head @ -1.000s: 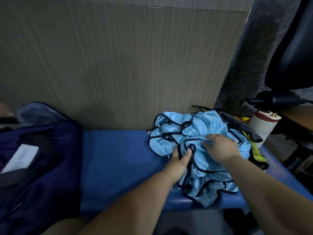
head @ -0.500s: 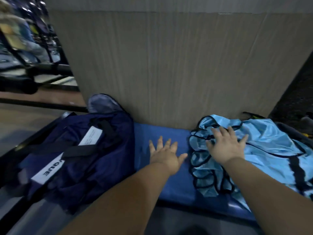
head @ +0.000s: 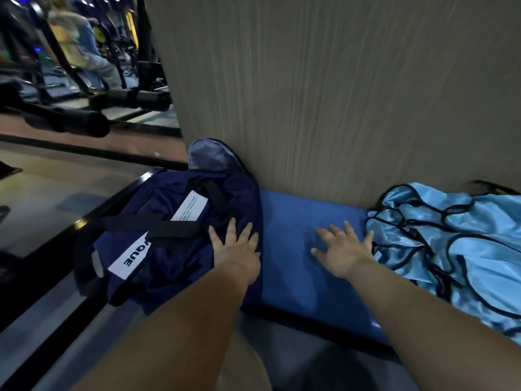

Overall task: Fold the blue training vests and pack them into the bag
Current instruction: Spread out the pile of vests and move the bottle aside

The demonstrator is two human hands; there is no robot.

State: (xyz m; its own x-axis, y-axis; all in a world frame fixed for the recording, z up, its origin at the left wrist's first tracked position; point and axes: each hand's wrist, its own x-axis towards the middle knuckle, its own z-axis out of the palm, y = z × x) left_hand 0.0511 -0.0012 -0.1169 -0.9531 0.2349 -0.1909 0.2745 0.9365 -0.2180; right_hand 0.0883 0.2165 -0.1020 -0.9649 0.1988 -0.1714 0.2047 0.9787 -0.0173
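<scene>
A navy bag [head: 169, 249] with black straps and white labels lies at the left end of a blue padded bench [head: 304, 221]. My left hand [head: 235, 246] rests flat on the bag's right side, fingers spread. A crumpled heap of light blue training vests [head: 451, 244] with black trim lies on the bench at the right. My right hand [head: 342, 248] hovers or rests over the bare bench between bag and vests, fingers straight and spread, holding nothing, its outer edge close to the vests' left edge.
A tall wood-grain panel [head: 338, 94] stands directly behind the bench. To the far left is a gym floor with black machines [head: 84, 108] and a seated person [head: 81, 49]. The bench's black frame edge [head: 84, 221] runs along the left.
My view has swung left. My left hand moved from the bench onto the bag. My right hand came off the vest pile and now lies over the bare bench.
</scene>
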